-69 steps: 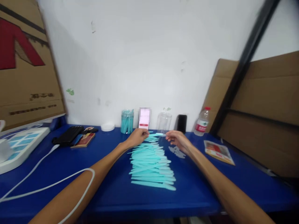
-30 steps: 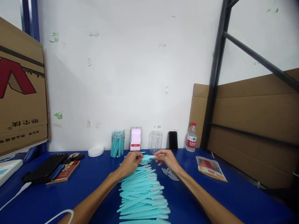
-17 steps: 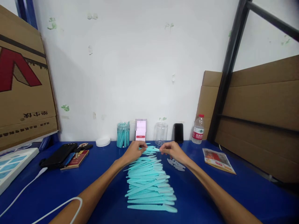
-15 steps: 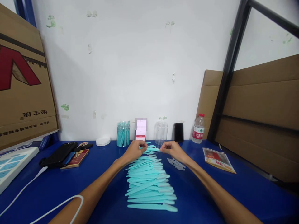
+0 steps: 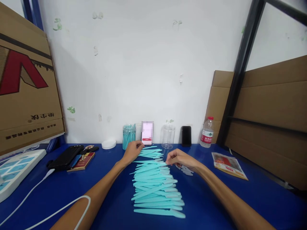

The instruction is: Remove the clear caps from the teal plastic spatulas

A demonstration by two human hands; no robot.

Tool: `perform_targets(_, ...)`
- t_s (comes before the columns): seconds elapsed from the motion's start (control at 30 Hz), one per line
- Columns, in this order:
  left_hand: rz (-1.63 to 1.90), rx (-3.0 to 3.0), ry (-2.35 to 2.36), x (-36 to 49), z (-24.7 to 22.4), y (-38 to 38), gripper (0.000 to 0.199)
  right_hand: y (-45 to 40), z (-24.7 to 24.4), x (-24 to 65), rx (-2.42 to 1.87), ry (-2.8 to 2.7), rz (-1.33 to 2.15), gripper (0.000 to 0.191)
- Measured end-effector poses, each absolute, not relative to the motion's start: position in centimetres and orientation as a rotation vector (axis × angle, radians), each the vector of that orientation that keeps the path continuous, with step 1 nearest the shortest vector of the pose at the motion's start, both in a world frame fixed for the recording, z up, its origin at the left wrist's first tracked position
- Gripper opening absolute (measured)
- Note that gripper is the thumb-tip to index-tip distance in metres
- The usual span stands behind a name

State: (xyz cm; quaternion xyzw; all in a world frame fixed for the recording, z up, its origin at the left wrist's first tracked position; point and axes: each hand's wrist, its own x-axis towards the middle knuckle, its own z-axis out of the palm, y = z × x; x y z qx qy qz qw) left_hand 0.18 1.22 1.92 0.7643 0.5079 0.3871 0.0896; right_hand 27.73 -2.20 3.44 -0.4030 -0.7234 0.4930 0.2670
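A long row of turquoise eyebrow razors (image 5: 153,187) with pale, translucent caps runs toward me on the blue table. A smaller group of razors (image 5: 151,153) lies beyond it. My right hand (image 5: 179,158) pinches the capped end of one razor at the far end of the long row. At the left edge of the smaller group is my left hand (image 5: 133,150), thumb and fingertips together; whatever they may hold is too small to make out. Loose clear caps (image 5: 186,170) lie beside my right wrist, partly covered by it.
Along the wall stand a jar of turquoise razors (image 5: 129,135), a lit phone (image 5: 147,132), a clear jar (image 5: 168,135), a black phone (image 5: 186,135) and a water bottle (image 5: 207,132). A white lid (image 5: 108,144) lies left, a snack packet (image 5: 229,165) right. A white cable (image 5: 72,203) crosses my left forearm.
My hands have moved apart. The right one came nearer, from the smaller group to the long row's far end, where it now holds a razor. The left shifted slightly away and left.
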Motion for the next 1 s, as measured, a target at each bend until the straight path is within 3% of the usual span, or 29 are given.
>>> perform_targets(0.3,0.894,2.542,1.616,-0.8,0.9,1.0,0.014,-2.0,3.6,28.0,-1.107,-1.966,1.272,0.016)
perform_targets(0.47,0.736,2.592,1.745,-1.0,1.1,0.8,0.012,-0.9,3.5,29.2,-0.983,-1.663,1.370,0.018)
perform_targets(0.7,0.625,2.623,1.720,-0.9,1.1,0.6,0.009,0.2,4.2,30.8,-0.695,-1.365,1.492,0.049)
perform_targets(1.0,0.583,2.635,1.674,-0.5,1.2,1.3,0.010,0.1,4.9,31.6,-0.403,-1.281,1.559,0.057)
